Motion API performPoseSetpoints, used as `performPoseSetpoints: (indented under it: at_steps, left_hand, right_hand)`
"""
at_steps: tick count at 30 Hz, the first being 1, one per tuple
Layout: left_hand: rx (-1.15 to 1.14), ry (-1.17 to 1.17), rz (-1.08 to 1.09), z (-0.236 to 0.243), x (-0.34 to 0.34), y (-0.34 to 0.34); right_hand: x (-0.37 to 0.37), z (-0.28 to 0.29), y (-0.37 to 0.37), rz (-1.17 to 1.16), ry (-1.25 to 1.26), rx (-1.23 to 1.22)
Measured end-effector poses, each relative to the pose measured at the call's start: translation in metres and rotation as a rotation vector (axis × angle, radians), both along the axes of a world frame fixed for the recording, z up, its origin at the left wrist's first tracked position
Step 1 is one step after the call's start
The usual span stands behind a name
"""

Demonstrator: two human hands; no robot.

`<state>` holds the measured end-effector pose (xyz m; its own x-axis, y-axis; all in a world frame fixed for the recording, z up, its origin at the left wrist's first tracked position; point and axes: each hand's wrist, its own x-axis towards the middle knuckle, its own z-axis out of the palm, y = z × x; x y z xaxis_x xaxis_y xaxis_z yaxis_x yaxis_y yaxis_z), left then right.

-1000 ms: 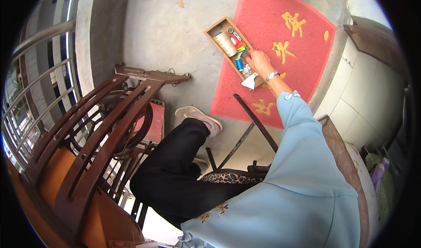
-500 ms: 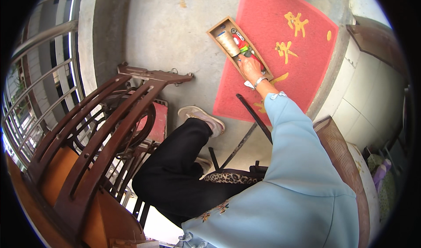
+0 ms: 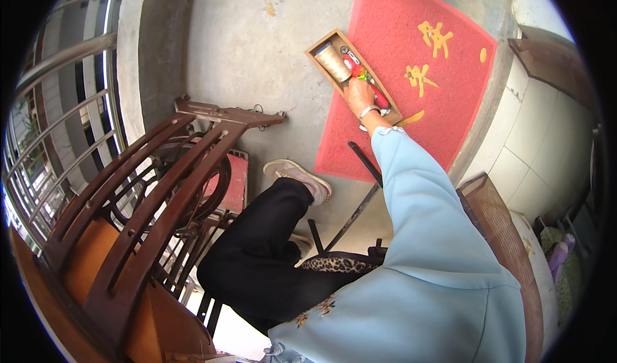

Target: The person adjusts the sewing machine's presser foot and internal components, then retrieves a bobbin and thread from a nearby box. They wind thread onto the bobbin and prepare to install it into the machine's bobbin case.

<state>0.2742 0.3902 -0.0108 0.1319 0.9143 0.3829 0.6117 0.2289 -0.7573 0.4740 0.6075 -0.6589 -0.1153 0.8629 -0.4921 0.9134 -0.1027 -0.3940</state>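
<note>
My right hand (image 3: 358, 97) reaches down into a narrow wooden box (image 3: 320, 40) on the floor, a bangle at its wrist. Its fingers point into the box beside the lower end of a large cone of beige thread (image 3: 332, 62); the fingertips are hidden, so any grip cannot be made out. Close to the hand lie a bright green item (image 3: 362, 74) and a red-handled tool (image 3: 381, 99), partly covered. A small metal part (image 3: 351, 57) rests near the box's far end. My left hand is out of sight.
Under part of the box lies a red mat (image 3: 385, 16) with yellow characters. At left stands a treadle sewing machine's brown metal frame (image 3: 218, 115) with a wheel and red pedal (image 3: 236, 182). Dark stool legs (image 3: 350, 216) are near my knees; metal railings (image 3: 67, 58) rise far left.
My right hand has shifted slightly left inside the box, toward the thread cone, uncovering more of the red-handled tool. The thread cone stays in place in the box.
</note>
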Motion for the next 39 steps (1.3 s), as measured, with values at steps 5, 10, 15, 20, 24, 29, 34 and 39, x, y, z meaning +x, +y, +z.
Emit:
performPoseSetpoints:
  at_steps: [5,10,15,20,24,29,34,39]
  left_hand:
    - [0.062,-0.008,0.043,0.001,-0.001,-0.009]
    - [0.079,-0.082,0.064,-0.002,-0.001,-0.015]
    - [0.033,-0.109,-0.010,0.002,-0.006,-0.014]
    - [-0.030,-0.101,-0.037,0.001,-0.005,-0.004]
    - [-0.020,-0.095,-0.024,-0.002,-0.005,-0.003]
    - [-0.005,-0.097,-0.011,-0.003,-0.004,-0.008]
    - [-0.004,-0.101,-0.006,-0.004,-0.005,-0.008]
    - [0.004,-0.098,0.005,-0.005,-0.005,-0.011]
  right_hand:
    - [0.014,-0.015,-0.013,-0.142,0.141,0.059]
    - [0.031,-0.011,-0.024,-0.217,0.308,-0.033]
    - [0.037,0.001,-0.031,-0.140,0.293,0.019]
    - [0.049,-0.002,-0.035,-0.088,0.269,0.026]
    - [0.053,0.007,-0.024,-0.106,0.222,0.057]
    - [0.051,0.016,-0.015,-0.034,0.086,0.093]
    - [0.041,0.008,-0.008,-0.033,-0.022,0.105]
    - [0.042,0.014,-0.012,-0.033,-0.003,0.039]
